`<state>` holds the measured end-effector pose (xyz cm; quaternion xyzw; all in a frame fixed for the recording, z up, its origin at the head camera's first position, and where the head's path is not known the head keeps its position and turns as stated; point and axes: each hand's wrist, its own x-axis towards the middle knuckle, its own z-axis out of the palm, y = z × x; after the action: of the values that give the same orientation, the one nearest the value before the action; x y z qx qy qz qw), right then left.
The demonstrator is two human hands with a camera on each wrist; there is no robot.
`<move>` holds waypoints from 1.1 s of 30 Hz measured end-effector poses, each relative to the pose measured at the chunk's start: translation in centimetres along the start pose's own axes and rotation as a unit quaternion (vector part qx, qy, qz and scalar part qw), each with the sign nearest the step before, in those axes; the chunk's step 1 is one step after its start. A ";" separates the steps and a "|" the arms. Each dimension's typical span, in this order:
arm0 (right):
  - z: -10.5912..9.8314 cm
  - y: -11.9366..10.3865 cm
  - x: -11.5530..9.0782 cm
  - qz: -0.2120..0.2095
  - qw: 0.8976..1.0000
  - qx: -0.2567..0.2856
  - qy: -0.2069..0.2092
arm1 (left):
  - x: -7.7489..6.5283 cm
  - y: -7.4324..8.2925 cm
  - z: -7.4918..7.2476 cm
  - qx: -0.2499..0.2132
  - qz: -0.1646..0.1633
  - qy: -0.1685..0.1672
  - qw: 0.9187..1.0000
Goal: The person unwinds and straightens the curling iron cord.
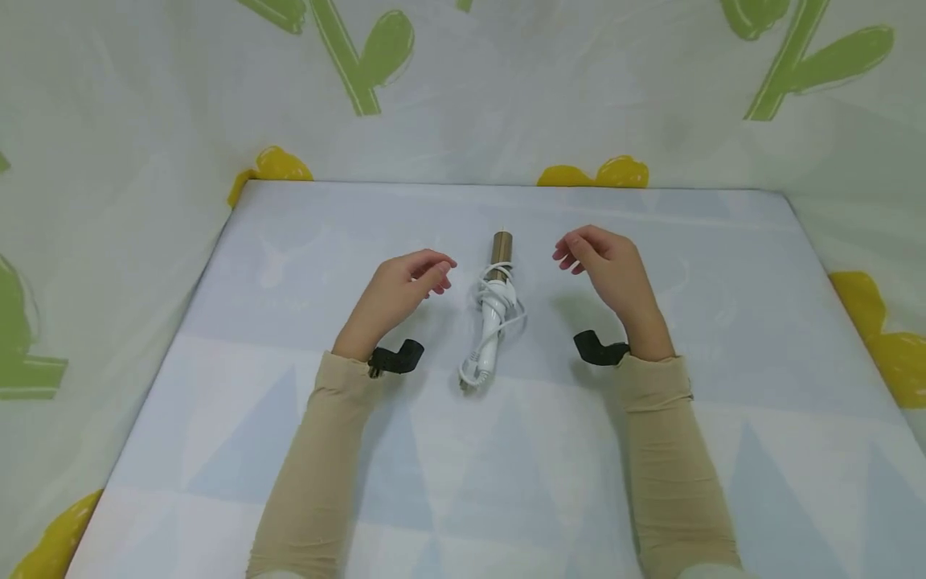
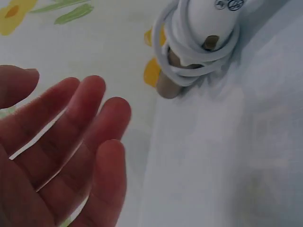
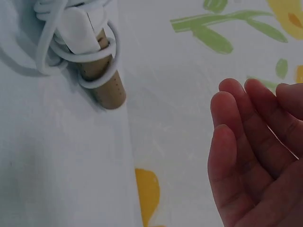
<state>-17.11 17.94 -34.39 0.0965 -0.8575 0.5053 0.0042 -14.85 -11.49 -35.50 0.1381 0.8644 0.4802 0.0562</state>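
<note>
A white curling iron (image 1: 490, 330) with a bronze-coloured barrel (image 1: 502, 245) lies on the table between my hands, its barrel pointing to the far edge. Its white cord (image 1: 495, 296) is wound round the body, and the plug end lies at the near end. My left hand (image 1: 401, 285) hovers to its left, fingers loosely bent and holding nothing. To its right is my right hand (image 1: 604, 261), also relaxed and apart from it. Both wrist views show the wrapped cord, in the left one (image 2: 208, 66) and the right one (image 3: 90, 56), away from the fingers.
The table (image 1: 289, 450) wears a pale cloth with blue triangles. A black wrist camera mount (image 1: 396, 356) sits at the left wrist and another mount (image 1: 600, 348) at the right. Behind the table hangs a white curtain (image 1: 506, 96) with green and yellow plant prints.
</note>
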 end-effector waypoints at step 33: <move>8.8 -3.0 -2.2 -0.138 0.872 -0.302 -0.360 | 1.8 -2.6 5.3 -0.088 -0.102 -0.215 0.967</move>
<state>-13.68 9.23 -36.28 0.3831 -0.8884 0.1465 -0.2064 -15.79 -7.95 -40.52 0.1436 0.7961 0.5047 0.3016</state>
